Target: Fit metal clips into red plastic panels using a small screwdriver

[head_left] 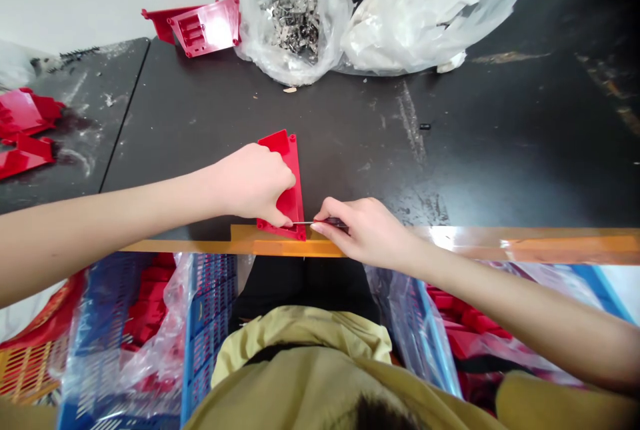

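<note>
A red plastic housing part lies at the front edge of the black table. My left hand is closed over it from the left, its thumb pressing down at the near end. In my right hand is a small screwdriver with a dark handle, gripped between thumb and fingers. Its thin metal shaft points left, and the tip meets the red part's near end beside my left thumb. What lies under the left thumb is hidden.
At the back stand more red parts, a bag of small metal clips and a bag of white pieces. Other red parts lie far left. A small black piece rests right. Below the taped edge are blue crates.
</note>
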The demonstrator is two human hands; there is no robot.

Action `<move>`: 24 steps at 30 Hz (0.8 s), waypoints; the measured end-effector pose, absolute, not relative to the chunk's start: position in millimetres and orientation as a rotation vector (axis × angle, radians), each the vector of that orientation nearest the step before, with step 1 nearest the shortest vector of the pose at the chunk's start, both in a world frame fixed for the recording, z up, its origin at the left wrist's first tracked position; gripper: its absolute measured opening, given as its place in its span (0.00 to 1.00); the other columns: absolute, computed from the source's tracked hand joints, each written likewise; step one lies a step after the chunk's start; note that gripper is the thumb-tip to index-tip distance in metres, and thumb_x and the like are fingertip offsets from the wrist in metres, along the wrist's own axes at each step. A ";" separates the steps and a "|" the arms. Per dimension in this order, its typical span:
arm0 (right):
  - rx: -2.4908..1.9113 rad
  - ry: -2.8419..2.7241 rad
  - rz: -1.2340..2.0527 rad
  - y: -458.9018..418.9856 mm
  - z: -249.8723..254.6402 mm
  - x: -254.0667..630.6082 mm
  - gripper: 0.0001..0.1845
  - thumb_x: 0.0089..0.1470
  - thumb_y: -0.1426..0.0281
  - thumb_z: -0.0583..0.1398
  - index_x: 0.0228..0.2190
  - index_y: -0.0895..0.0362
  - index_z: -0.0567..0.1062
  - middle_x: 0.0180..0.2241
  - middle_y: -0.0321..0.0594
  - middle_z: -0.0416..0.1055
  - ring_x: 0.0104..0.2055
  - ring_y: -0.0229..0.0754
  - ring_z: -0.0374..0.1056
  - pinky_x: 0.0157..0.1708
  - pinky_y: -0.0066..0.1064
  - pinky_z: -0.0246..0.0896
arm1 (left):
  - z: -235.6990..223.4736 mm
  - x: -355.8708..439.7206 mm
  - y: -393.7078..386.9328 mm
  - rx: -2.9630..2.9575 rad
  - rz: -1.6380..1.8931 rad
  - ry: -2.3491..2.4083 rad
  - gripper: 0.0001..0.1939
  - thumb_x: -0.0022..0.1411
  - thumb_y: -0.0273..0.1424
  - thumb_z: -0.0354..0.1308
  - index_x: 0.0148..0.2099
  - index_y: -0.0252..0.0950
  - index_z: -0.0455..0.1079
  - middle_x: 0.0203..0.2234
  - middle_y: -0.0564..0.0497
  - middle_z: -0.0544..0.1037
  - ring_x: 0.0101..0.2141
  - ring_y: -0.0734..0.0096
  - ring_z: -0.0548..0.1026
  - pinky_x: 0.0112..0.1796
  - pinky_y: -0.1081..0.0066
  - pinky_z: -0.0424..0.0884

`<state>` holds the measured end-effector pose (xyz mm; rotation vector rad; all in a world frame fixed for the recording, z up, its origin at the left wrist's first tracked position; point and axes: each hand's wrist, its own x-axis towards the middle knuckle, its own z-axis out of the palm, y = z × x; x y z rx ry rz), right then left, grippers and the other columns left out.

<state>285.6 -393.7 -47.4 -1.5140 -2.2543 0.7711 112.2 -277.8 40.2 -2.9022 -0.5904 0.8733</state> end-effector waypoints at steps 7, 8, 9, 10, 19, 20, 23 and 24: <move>-1.505 -2.199 0.983 -386.1 -37.9 287.9 0.09 0.63 0.65 0.55 0.35 0.56 0.71 0.24 0.34 0.73 0.21 0.35 0.62 0.26 0.27 0.46 | 36.6 107.7 -271.6 -2.932 0.896 -0.575 0.23 0.59 0.52 0.57 0.31 0.36 0.76 0.30 0.44 0.82 0.33 0.54 0.80 0.29 0.66 0.61; -1.492 -2.193 0.998 -385.2 -37.4 288.6 0.09 0.63 0.65 0.55 0.35 0.56 0.71 0.23 0.33 0.72 0.21 0.35 0.62 0.26 0.27 0.46 | 35.9 107.3 -271.2 -2.937 0.888 -0.571 0.23 0.59 0.52 0.57 0.31 0.36 0.76 0.29 0.45 0.82 0.33 0.55 0.80 0.28 0.66 0.61; -1.481 -2.188 1.006 -384.4 -37.0 289.1 0.09 0.63 0.64 0.55 0.35 0.56 0.71 0.23 0.33 0.72 0.21 0.35 0.61 0.27 0.27 0.46 | 35.3 107.1 -271.0 -2.943 0.880 -0.565 0.22 0.58 0.52 0.58 0.31 0.36 0.76 0.29 0.45 0.82 0.32 0.55 0.79 0.28 0.66 0.60; -1.473 -2.184 1.011 -383.5 -36.6 289.5 0.09 0.63 0.64 0.55 0.35 0.56 0.71 0.22 0.33 0.71 0.21 0.35 0.61 0.27 0.27 0.46 | 34.8 107.2 -270.7 -2.948 0.871 -0.560 0.22 0.58 0.52 0.58 0.31 0.36 0.75 0.28 0.45 0.82 0.32 0.55 0.79 0.28 0.67 0.60; -1.405 -2.115 1.214 -375.2 -32.3 292.7 0.09 0.61 0.66 0.57 0.30 0.57 0.72 0.18 0.29 0.65 0.19 0.32 0.55 0.25 0.25 0.47 | 35.8 115.7 -262.2 -3.021 0.860 -0.558 0.23 0.56 0.52 0.61 0.26 0.36 0.75 0.19 0.48 0.78 0.24 0.63 0.76 0.24 0.68 0.55; -1.380 -2.065 1.290 -374.7 -32.6 294.9 0.10 0.61 0.65 0.57 0.30 0.57 0.72 0.18 0.29 0.66 0.20 0.32 0.56 0.24 0.25 0.49 | 36.6 114.4 -259.8 -3.061 0.874 -0.572 0.21 0.57 0.50 0.61 0.27 0.36 0.75 0.20 0.49 0.78 0.24 0.64 0.75 0.24 0.69 0.56; -1.306 -1.894 1.471 -375.0 -34.5 302.6 0.13 0.62 0.61 0.57 0.29 0.57 0.71 0.20 0.31 0.68 0.22 0.32 0.59 0.24 0.24 0.53 | 38.1 103.5 -253.3 -3.195 0.902 -0.657 0.16 0.60 0.47 0.60 0.35 0.41 0.79 0.29 0.52 0.83 0.29 0.66 0.78 0.28 0.70 0.62; -1.293 -1.869 1.471 -375.5 -35.1 304.6 0.14 0.62 0.61 0.57 0.29 0.57 0.71 0.21 0.31 0.68 0.23 0.32 0.59 0.24 0.24 0.53 | 38.0 98.4 -252.1 -3.231 0.896 -0.692 0.16 0.61 0.47 0.59 0.40 0.42 0.79 0.33 0.52 0.83 0.33 0.65 0.79 0.31 0.70 0.64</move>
